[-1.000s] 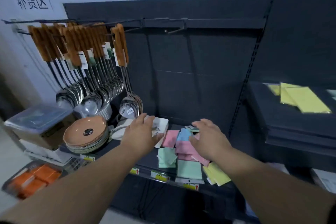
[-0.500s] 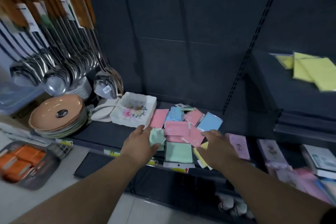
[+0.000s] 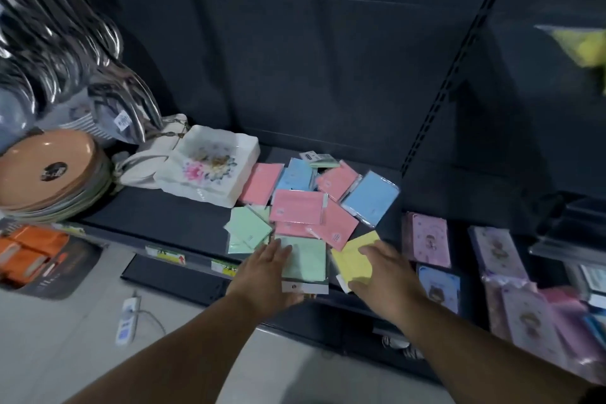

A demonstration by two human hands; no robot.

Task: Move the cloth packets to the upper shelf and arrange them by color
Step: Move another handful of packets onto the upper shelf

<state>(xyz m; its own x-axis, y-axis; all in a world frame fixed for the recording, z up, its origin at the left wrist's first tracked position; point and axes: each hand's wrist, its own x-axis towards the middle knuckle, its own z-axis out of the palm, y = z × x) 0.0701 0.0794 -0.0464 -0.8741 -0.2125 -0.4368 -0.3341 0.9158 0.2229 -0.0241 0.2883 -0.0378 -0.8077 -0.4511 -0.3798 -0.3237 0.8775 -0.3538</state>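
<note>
Two bare hands reach over a loose pile of cloth packets (image 3: 298,210) on the lower shelf (image 3: 170,216). The left hand (image 3: 265,275) lies over the left edge of a green packet (image 3: 306,261) at the shelf front, with its fingers straight and close together. The right hand (image 3: 387,275) covers part of a yellow packet (image 3: 352,259), with its fingers straight and slightly spread. Whether either palm presses down cannot be told. Behind them, pink, blue and further green packets overlap at odd angles.

A square floral dish (image 3: 210,167) touches the pile's left side. Beyond it are a white bag (image 3: 151,162), a stack of orange plates (image 3: 46,170) and hanging ladles (image 3: 65,75). Patterned notebooks (image 3: 429,239) lie just right of the pile. A slotted upright (image 3: 459,75) stands between this bay and the upper shelf (image 3: 531,128) at far right, where blurred yellow packets (image 3: 587,46) lie. A power strip (image 3: 126,321) rests on the floor below.
</note>
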